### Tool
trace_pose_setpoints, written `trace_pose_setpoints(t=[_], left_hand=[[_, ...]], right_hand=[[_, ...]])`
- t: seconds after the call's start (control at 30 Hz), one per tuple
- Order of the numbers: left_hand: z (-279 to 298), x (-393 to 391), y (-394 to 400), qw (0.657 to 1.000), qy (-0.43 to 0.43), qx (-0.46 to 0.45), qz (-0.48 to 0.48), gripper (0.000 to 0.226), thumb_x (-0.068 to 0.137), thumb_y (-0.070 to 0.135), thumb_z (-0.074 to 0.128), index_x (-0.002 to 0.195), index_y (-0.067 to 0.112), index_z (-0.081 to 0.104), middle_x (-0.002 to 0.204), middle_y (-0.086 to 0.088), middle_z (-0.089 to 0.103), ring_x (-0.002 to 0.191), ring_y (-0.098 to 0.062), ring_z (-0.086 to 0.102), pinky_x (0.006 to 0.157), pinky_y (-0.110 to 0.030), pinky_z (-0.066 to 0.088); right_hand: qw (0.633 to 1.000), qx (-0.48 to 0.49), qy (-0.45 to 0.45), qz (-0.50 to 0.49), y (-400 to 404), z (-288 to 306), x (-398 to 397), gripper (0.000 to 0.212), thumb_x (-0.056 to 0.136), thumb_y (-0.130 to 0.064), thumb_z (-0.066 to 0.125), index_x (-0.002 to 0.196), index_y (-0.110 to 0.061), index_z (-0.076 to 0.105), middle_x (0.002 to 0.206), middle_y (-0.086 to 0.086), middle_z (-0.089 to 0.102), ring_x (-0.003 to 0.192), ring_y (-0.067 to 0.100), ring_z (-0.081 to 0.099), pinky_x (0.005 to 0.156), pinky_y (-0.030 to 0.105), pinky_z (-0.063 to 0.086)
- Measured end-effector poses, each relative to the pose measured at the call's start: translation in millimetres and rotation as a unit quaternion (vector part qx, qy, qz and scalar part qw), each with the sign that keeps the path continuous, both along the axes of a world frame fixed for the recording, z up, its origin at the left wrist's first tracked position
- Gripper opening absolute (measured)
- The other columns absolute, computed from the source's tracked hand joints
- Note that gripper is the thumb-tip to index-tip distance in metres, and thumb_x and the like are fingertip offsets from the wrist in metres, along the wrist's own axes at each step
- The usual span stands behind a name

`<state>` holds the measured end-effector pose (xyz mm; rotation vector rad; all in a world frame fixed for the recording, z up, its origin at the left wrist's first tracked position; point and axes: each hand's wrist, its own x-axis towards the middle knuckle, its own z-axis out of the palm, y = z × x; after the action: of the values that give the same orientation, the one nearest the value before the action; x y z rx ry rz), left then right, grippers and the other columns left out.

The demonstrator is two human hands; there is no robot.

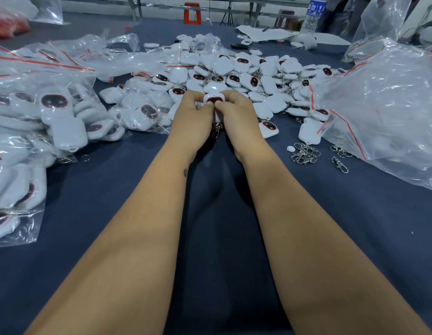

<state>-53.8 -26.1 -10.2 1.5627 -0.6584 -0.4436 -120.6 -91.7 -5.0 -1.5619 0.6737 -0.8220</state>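
Bare forearms [147, 226], dark mark [185, 172] — near left hand [193, 116]

Both bare arms stretch straight out, side by side. The left hand [194, 112] and right hand [236, 110] meet at the fingertips, fingers curled, both pinching one small white plastic charm [214, 99].
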Motion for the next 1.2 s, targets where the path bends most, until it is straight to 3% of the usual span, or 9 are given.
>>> trace_pose_setpoints(t=[0.1,0.23,0.4,0.5,0.6,0.73,0.9,1.07,1.2], left_hand=[[1,0,1,1.0,-0.008,0.006,-0.003,0.005,0.1,0.02,0.046,0.099,0.023,0.049,0.108,-0.015,0.069,0.078,-0.016,0.061,0.063,-0.025,0.051],[2,-1,1,1.0,-0.012,0.008,-0.001,0.005,0.1,0.02,0.045,0.102,0.022,0.05,0.11,-0.016,0.069,0.081,-0.016,0.061,0.067,-0.027,0.051],[4,-7,2,0.999,0.001,-0.039,0.012,0.011,0.099,0.019,0.049,0.104,0.026,0.056,0.107,-0.01,0.069,0.089,-0.02,0.068,0.081,-0.037,0.057],[12,-7,5,0.996,0.002,-0.091,0.025,0.025,0.094,0.011,0.049,0.109,0.027,0.061,0.097,-0.004,0.066,0.084,-0.019,0.067,0.083,-0.042,0.056],[16,-3,10,0.988,-0.014,-0.13,0.087,0.024,0.091,0.01,0.05,0.097,0.03,0.061,0.087,0.006,0.064,0.074,-0.008,0.064,0.075,-0.038,0.056],[14,7,17,0.962,-0.183,-0.012,0.204,0.02,0.09,0.014,0.048,0.103,0.024,0.06,0.084,0.015,0.059,0.087,-0.011,0.06,0.076,-0.028,0.045],[4,7,18,0.899,-0.363,0.195,0.148,0.04,0.086,0.021,0.059,0.124,0.013,0.05,0.116,-0.008,0.061,0.114,-0.033,0.048,0.087,-0.042,0.043],[3,10,20,0.904,-0.329,0.194,0.189,0.043,0.088,0.016,0.057,0.129,0.011,0.043,0.118,-0.014,0.055,0.103,-0.032,0.052,0.07,-0.036,0.031],[7,7,20,0.939,-0.26,0.117,0.193,0.041,0.083,0.005,0.049,0.123,0.015,0.05,0.089,0.0,0.064,0.083,-0.021,0.055,0.067,-0.036,0.041]], right_hand=[[1.0,0.0,-0.001,0.004,0,0,0,0.026,0.087,0.001,0.048,0.103,-0.006,0.068,0.086,0.007,0.07,0.076,0.014,0.064,0.069,0.027,0.051],[1.0,0.004,-0.009,0.008,1,1,-1,0.025,0.088,0.001,0.048,0.101,-0.008,0.068,0.08,-0.001,0.07,0.069,0.006,0.065,0.062,0.018,0.049],[0.999,0.01,-0.03,-0.007,5,2,0,0.019,0.095,-0.01,0.051,0.107,-0.01,0.065,0.099,0.011,0.072,0.089,0.024,0.068,0.078,0.035,0.056],[0.997,0.015,-0.074,-0.035,7,4,0,0.011,0.1,-0.018,0.05,0.104,-0.017,0.06,0.094,0.009,0.066,0.082,0.021,0.061,0.076,0.036,0.052],[0.992,0.036,-0.072,-0.094,2,6,-2,0.008,0.1,-0.025,0.049,0.097,-0.019,0.053,0.084,0.009,0.057,0.07,0.018,0.049,0.066,0.03,0.043],[0.981,0.125,-0.102,-0.105,-1,8,-4,0.01,0.101,-0.024,0.048,0.102,-0.014,0.049,0.078,0.009,0.06,0.056,0.013,0.051,0.046,0.017,0.041],[0.972,0.155,-0.151,-0.086,-2,11,-5,0.004,0.096,-0.011,0.051,0.093,-0.013,0.049,0.078,0.01,0.061,0.06,0.016,0.061,0.055,0.021,0.048],[0.965,0.169,-0.2,-0.025,2,13,-4,0.011,0.094,-0.001,0.048,0.093,-0.012,0.049,0.072,0.005,0.063,0.063,0.017,0.065,0.062,0.024,0.052],[0.962,0.173,-0.206,0.042,6,12,-1,0.01,0.097,0.001,0.046,0.097,-0.009,0.048,0.088,0.013,0.066,0.072,0.02,0.069,0.065,0.023,0.056]])
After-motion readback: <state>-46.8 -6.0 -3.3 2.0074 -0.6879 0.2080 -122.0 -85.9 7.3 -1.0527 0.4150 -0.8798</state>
